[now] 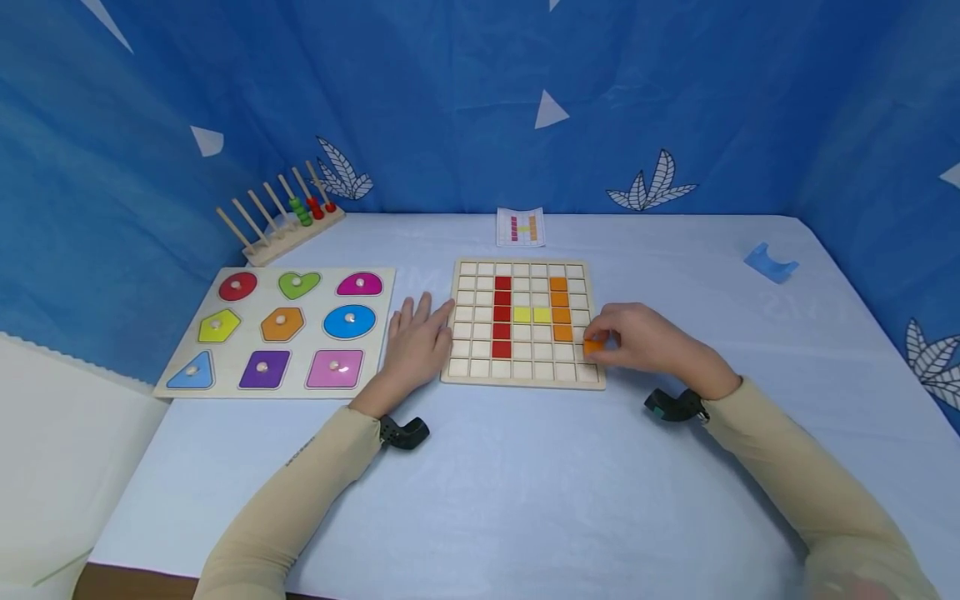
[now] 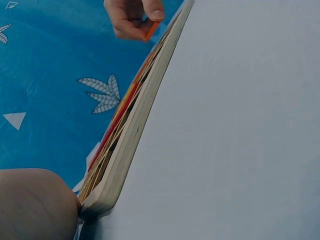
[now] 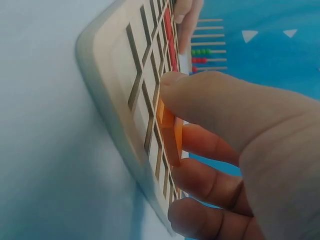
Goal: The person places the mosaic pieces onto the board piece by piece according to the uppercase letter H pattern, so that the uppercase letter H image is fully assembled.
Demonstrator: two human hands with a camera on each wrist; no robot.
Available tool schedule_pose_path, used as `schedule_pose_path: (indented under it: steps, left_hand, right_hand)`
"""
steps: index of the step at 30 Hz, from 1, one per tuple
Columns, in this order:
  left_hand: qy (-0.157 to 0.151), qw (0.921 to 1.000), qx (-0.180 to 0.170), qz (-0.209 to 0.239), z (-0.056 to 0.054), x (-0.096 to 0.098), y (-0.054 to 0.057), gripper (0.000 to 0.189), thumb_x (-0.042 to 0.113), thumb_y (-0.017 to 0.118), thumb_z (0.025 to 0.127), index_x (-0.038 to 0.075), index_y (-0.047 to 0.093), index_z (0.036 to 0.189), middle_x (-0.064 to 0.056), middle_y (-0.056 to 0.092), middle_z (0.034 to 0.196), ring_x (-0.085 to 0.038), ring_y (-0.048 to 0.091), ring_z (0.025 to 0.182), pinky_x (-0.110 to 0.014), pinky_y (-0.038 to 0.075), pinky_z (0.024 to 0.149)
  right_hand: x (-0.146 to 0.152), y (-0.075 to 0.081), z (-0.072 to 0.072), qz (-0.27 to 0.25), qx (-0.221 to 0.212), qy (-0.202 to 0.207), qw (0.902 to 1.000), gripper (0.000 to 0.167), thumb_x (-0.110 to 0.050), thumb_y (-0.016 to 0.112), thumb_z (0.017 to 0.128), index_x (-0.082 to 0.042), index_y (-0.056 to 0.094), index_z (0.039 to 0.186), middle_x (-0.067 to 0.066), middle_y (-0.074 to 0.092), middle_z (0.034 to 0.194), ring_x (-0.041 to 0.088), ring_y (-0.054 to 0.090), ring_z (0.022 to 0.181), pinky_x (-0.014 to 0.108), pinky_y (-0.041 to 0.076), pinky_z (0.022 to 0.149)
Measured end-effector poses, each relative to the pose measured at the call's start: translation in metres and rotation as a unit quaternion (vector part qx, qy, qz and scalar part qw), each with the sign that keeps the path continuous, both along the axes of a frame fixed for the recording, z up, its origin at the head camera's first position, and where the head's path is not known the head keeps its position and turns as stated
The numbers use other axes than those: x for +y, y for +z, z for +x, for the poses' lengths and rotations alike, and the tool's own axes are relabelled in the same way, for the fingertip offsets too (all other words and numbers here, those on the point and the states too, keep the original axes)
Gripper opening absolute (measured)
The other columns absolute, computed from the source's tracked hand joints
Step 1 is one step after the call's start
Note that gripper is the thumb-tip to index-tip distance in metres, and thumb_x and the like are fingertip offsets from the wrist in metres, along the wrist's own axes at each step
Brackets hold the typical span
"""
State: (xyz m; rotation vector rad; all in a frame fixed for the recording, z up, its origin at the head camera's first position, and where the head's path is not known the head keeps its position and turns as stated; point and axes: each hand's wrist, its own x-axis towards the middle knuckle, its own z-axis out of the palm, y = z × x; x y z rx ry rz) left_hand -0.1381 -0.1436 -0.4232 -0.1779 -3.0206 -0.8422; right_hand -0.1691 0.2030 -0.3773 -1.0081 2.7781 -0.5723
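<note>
A wooden grid board (image 1: 522,377) lies on the table. Set in its cells are a column of several red tiles (image 1: 502,314), two yellow tiles (image 1: 532,315) and a column of several orange tiles (image 1: 560,315). My right hand (image 1: 645,337) pinches a loose orange tile (image 3: 171,132) between thumb and fingers, over the board's right side near the lower cells. At the board's left edge my left hand (image 1: 417,342) rests with fingers spread and straight, fingertips right at the rim.
Behind the board lies a pattern card (image 1: 521,227). To the left is a shape puzzle (image 1: 251,333) with knobbed pieces, and beyond it a peg rack (image 1: 292,237) with green and red beads. A blue curved piece (image 1: 771,263) lies at the back right.
</note>
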Motion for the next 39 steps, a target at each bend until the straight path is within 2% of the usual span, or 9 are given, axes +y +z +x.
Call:
schedule_pose_path:
  steps: [12,19,25,39]
  left_hand:
    - [-0.002,1.0,-0.005,-0.003,0.0,0.0,0.0,0.054,0.025,0.038,0.104,0.014,0.043,0.156,-0.026,0.022,0.167,-0.049,0.007,0.157,-0.065,0.004,0.125]
    - [0.0,1.0,-0.005,-0.005,0.0,0.0,0.0,0.054,0.025,0.038,0.104,0.014,0.043,0.156,-0.026,0.022,0.167,-0.049,0.006,0.158,-0.065,0.004,0.125]
    - [0.004,0.9999,0.002,-0.01,-0.001,0.001,-0.002,0.053,0.024,0.037,0.104,0.013,0.045,0.155,-0.026,0.025,0.166,-0.049,0.008,0.157,-0.065,0.006,0.125]
    - [0.005,0.9999,0.006,-0.006,-0.001,0.0,-0.002,0.053,0.023,0.039,0.103,0.013,0.046,0.154,-0.026,0.026,0.166,-0.049,0.01,0.157,-0.065,0.006,0.125]
  right_hand:
    - [-0.025,-0.001,-0.002,0.017,0.005,0.021,0.9996,0.025,-0.025,0.086,0.081,-0.011,0.08,0.1,-0.002,0.065,0.08,0.012,0.05,0.073,0.026,0.045,0.065]
    - [-0.032,-0.005,-0.002,0.005,0.013,0.037,0.9992,0.024,-0.024,0.085,0.082,-0.009,0.079,0.1,-0.001,0.065,0.081,0.011,0.049,0.071,0.026,0.044,0.064]
    - [-0.035,-0.009,-0.003,0.002,0.01,0.034,0.9994,0.024,-0.026,0.086,0.082,-0.011,0.08,0.1,-0.002,0.066,0.084,0.011,0.051,0.074,0.025,0.045,0.066]
    - [-0.037,-0.007,-0.002,0.007,0.006,0.025,0.9997,0.027,-0.026,0.086,0.081,-0.01,0.08,0.102,-0.001,0.065,0.084,0.013,0.051,0.075,0.027,0.044,0.067]
